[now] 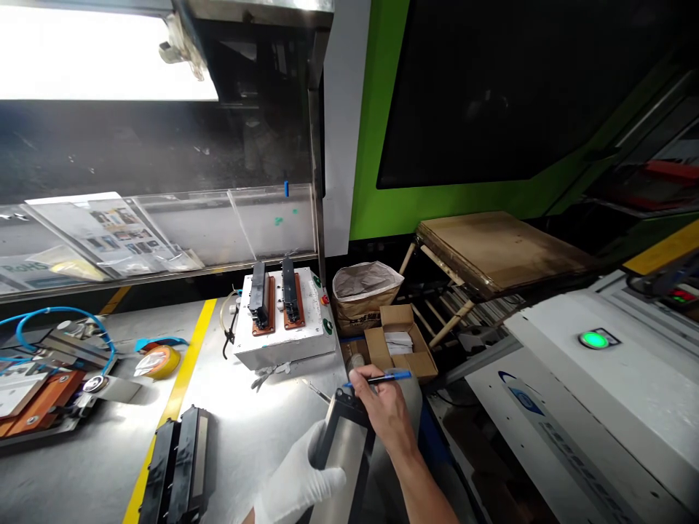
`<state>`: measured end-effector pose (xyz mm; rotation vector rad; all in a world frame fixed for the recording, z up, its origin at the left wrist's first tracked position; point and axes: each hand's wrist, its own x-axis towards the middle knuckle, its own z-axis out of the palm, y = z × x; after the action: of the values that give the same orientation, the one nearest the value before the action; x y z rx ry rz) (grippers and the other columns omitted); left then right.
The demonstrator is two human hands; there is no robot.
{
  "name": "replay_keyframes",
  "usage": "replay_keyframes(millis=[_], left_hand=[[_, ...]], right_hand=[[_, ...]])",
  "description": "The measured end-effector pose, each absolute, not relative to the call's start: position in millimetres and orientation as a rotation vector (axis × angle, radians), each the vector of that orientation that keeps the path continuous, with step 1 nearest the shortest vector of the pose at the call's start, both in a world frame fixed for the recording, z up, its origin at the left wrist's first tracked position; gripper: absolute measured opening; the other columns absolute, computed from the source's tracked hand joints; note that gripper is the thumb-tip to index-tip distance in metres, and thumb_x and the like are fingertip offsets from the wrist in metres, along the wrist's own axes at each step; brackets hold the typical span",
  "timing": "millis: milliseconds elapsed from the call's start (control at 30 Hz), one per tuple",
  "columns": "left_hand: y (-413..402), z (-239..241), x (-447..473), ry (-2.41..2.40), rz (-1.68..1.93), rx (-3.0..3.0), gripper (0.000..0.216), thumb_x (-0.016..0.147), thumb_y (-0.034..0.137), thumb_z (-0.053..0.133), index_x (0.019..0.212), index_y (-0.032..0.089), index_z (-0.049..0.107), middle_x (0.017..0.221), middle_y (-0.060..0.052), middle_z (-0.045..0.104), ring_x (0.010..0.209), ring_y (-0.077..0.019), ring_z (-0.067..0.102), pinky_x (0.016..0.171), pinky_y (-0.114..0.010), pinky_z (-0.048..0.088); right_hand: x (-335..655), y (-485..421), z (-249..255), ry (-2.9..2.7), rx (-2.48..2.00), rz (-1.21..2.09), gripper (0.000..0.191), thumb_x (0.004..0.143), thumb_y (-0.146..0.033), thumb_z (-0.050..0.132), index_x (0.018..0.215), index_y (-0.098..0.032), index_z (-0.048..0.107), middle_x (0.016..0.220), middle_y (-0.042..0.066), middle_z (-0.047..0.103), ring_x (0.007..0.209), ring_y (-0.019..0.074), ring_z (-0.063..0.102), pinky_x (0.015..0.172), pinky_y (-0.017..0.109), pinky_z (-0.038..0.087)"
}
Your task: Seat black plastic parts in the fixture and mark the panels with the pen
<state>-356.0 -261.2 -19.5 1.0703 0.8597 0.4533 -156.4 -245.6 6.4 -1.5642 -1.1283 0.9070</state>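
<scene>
My left hand (298, 480), in a white glove, grips a long flat part (344, 447) with a black frame and a grey face, held upright near the table's right edge. Bare, my right hand (385, 407) holds a blue pen (382, 378) with its tip at the top end of that part. A white fixture box (284, 338) with two black parts clamped on orange blocks stands just beyond on the metal table (240, 422).
Two black frame parts (178, 466) lie on the yellow line at the front. A yellow tape roll (158, 360) and a jig with blue hoses (49, 356) sit left. A cardboard box (401, 342), a paper sack (363, 291) and a white machine with a green light (595, 339) stand right.
</scene>
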Motion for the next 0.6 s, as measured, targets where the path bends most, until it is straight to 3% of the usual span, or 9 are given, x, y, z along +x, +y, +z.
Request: replay_keyframes(millis=[133, 200, 267, 333, 467, 600], left_hand=[[-260.2, -9.3, -355.6, 0.849, 0.498, 0.95, 0.067, 0.073, 0.037, 0.083, 0.132, 0.019, 0.058, 0.122, -0.011, 0.071, 0.108, -0.0283, 0.065, 0.096, -0.04, 0.051], [-259.6, -0.9, -354.6, 0.865, 0.556, 0.843, 0.066, 0.076, 0.037, 0.081, 0.135, 0.02, 0.057, 0.126, -0.012, 0.071, 0.112, -0.0282, 0.066, 0.102, -0.041, 0.05], [-258.7, 7.2, -352.6, 0.919, 0.587, 0.667, 0.06, 0.08, 0.039, 0.077, 0.133, 0.017, 0.058, 0.124, -0.016, 0.072, 0.113, -0.0297, 0.067, 0.102, -0.045, 0.051], [-256.5, 12.1, -350.0, 1.02, 0.614, 0.475, 0.056, 0.08, 0.043, 0.076, 0.127, 0.014, 0.062, 0.118, -0.018, 0.074, 0.107, -0.0323, 0.071, 0.096, -0.049, 0.056], [-246.8, 5.8, -346.6, 1.271, 0.863, 0.245, 0.055, 0.073, 0.038, 0.083, 0.122, 0.019, 0.066, 0.108, -0.011, 0.078, 0.095, -0.0269, 0.075, 0.092, -0.043, 0.059], [-236.0, -8.3, -348.0, 1.276, 1.02, 0.192, 0.052, 0.071, 0.032, 0.085, 0.119, 0.02, 0.067, 0.11, -0.008, 0.078, 0.098, -0.0225, 0.074, 0.098, -0.037, 0.057]], right_hand=[[-148.3, -251.9, 3.3, -0.903, -1.548, 0.841, 0.044, 0.091, -0.061, 0.058, 0.107, -0.022, 0.075, 0.103, 0.009, 0.075, 0.097, 0.0253, 0.069, 0.085, 0.033, 0.057], [-139.8, -254.1, 0.6, -0.875, -1.51, 0.819, 0.048, 0.092, -0.061, 0.057, 0.114, -0.023, 0.074, 0.124, 0.011, 0.07, 0.112, 0.0273, 0.067, 0.095, 0.036, 0.056], [-130.9, -258.3, -1.4, -0.909, -1.533, 0.72, 0.05, 0.093, -0.063, 0.053, 0.113, -0.022, 0.075, 0.132, 0.012, 0.065, 0.117, 0.028, 0.064, 0.095, 0.037, 0.056], [-124.4, -267.1, -1.7, -0.976, -1.596, 0.623, 0.05, 0.095, -0.062, 0.049, 0.108, -0.022, 0.076, 0.123, 0.012, 0.067, 0.109, 0.0261, 0.065, 0.09, 0.035, 0.056], [-127.9, -299.2, 0.8, -1.1, -1.638, 0.684, 0.043, 0.099, -0.054, 0.047, 0.094, -0.023, 0.075, 0.075, 0.004, 0.066, 0.074, 0.0192, 0.065, 0.068, 0.027, 0.054], [-148.7, -332.1, -0.8, -1.272, -1.469, 0.784, 0.026, 0.099, -0.038, 0.054, 0.083, -0.024, 0.07, 0.073, 0.002, 0.069, 0.068, 0.0179, 0.066, 0.064, 0.026, 0.053]])
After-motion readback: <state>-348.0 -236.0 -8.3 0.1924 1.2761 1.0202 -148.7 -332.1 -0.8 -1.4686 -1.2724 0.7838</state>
